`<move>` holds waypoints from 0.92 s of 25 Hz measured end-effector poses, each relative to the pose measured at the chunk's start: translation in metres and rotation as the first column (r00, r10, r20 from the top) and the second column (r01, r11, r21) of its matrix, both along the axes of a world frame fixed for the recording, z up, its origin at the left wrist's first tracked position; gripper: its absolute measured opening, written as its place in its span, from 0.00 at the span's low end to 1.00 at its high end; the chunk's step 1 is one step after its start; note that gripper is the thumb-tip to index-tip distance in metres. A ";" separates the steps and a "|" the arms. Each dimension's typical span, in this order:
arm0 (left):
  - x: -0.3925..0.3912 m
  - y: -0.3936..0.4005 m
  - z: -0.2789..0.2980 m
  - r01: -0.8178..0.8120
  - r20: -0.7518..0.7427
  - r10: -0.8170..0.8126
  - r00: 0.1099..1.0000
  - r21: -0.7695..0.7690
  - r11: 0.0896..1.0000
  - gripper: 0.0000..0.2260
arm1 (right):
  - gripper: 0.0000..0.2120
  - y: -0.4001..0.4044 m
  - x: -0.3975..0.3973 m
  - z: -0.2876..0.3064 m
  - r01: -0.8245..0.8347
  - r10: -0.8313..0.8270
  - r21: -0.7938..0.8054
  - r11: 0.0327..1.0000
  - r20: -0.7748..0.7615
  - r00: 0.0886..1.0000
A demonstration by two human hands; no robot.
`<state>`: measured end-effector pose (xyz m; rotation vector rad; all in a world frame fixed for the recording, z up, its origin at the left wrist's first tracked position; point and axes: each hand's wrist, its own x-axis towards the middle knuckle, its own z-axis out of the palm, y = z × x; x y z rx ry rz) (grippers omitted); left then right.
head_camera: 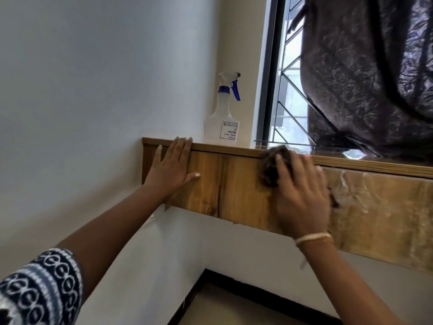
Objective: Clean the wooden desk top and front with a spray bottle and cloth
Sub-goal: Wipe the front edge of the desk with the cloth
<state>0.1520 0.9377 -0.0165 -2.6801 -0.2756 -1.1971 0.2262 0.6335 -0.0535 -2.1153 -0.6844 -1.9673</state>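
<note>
Both hands flat — right hand (302, 195) pressing cloth (271, 165).

We extend our left arm forward and upward from a patterned sleeve (39, 292), with the left hand (172, 171) laid flat, fingers straight and together, thumb spread to the right. Our right arm rises from the lower right, a thin bangle (314, 238) circling the wrist. The right hand (302, 195) is turned back toward us, its fingers straight and slightly spread, pressing flat; it appears somewhat blurred.
</note>
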 end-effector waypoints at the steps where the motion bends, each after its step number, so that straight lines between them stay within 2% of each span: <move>1: 0.003 -0.003 -0.003 0.021 0.024 -0.020 1.000 -0.033 0.999 0.39 | 0.24 -0.022 -0.001 -0.009 0.024 -0.022 0.118 0.993 -0.016 1.000; 4: 0.009 -0.010 -0.007 0.057 0.073 -0.052 0.996 -0.075 0.996 0.39 | 0.24 -0.031 -0.004 -0.017 0.101 -0.077 0.337 0.936 -0.082 0.994; 6: 0.010 -0.009 -0.007 0.048 0.081 -0.042 0.996 -0.079 0.996 0.39 | 0.26 -0.002 -0.006 -0.006 0.051 -0.034 0.308 0.950 -0.060 0.998; 7: 0.009 -0.008 -0.007 0.050 0.091 -0.043 0.995 -0.080 0.996 0.39 | 0.27 0.016 -0.007 -0.003 0.013 -0.005 0.214 0.977 -0.037 0.999; 9: 0.008 -0.006 -0.005 0.061 0.112 -0.053 0.992 -0.076 0.995 0.38 | 0.27 0.049 -0.003 -0.013 -0.032 0.032 -0.130 0.991 -0.003 0.999; 11: 0.005 -0.003 -0.007 0.067 0.113 -0.058 0.992 -0.073 0.995 0.37 | 0.28 0.072 -0.005 -0.040 -0.007 0.026 -0.531 0.847 0.029 0.999; 12: 0.004 -0.003 -0.008 0.065 0.118 -0.056 0.991 -0.074 0.995 0.37 | 0.29 0.077 -0.006 -0.049 0.024 0.019 -0.658 0.753 0.058 0.998; 13: 0.003 -0.003 -0.009 0.066 0.117 -0.057 0.991 -0.079 0.995 0.37 | 0.29 0.077 -0.005 -0.052 0.042 0.018 -0.722 0.690 0.074 0.997; 14: 0.003 -0.003 -0.010 0.070 0.114 -0.060 0.992 -0.088 0.994 0.38 | 0.29 0.072 -0.006 -0.047 0.038 0.022 -0.736 0.676 0.072 0.997; 16: 0.002 -0.001 -0.010 0.076 0.102 -0.066 0.993 -0.095 0.993 0.39 | 0.28 0.054 -0.006 -0.021 0.008 0.024 -0.641 0.768 0.041 0.999; 18: -0.001 0.000 -0.006 0.073 0.080 -0.066 0.995 -0.088 0.993 0.40 | 0.25 0.026 -0.004 0.015 0.000 0.012 -0.365 0.931 0.029 1.000; 19: -0.002 0.000 -0.004 0.069 0.076 -0.063 0.995 -0.088 0.994 0.40 | 0.23 0.011 -0.003 0.029 0.000 0.005 -0.195 0.981 0.028 1.000; 21: -0.003 -0.004 -0.002 0.047 0.058 -0.043 0.997 -0.078 0.996 0.40 | 0.23 0.000 -0.003 0.036 0.026 -0.028 0.057 0.998 0.041 0.999; 23: -0.003 -0.010 -0.003 0.009 0.046 -0.006 0.999 -0.059 0.998 0.40 | 0.24 0.012 -0.003 0.029 0.025 -0.031 0.110 0.994 0.054 0.998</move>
